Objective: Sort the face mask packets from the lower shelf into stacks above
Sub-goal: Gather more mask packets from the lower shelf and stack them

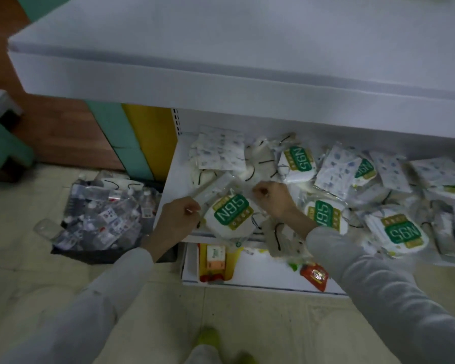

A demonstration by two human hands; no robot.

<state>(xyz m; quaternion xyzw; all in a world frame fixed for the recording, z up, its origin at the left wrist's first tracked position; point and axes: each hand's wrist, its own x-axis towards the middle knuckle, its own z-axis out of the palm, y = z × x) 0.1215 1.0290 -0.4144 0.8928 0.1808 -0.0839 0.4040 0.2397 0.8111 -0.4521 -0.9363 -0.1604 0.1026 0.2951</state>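
Observation:
Many face mask packets lie scattered over the lower shelf (pixel 174 185), some white with green N95 labels, some with a blue speckled print (pixel 218 151). My left hand (pixel 179 219) pinches the left edge of an N95 packet (pixel 230 215) at the shelf's front left. My right hand (pixel 272 199) pinches the clear wrapper at that packet's upper right. More N95 packets (pixel 402 233) lie to the right. The white upper shelf (pixel 221 48) above shows no packets.
A dark bin (pixel 103 214) full of plastic bottles and wrappers stands on the floor at the left of the shelving. Under the mask shelf a bottom shelf (pixel 260 274) holds a yellow tray with boxes and a red packet (pixel 314 275). Pale tiled floor lies below.

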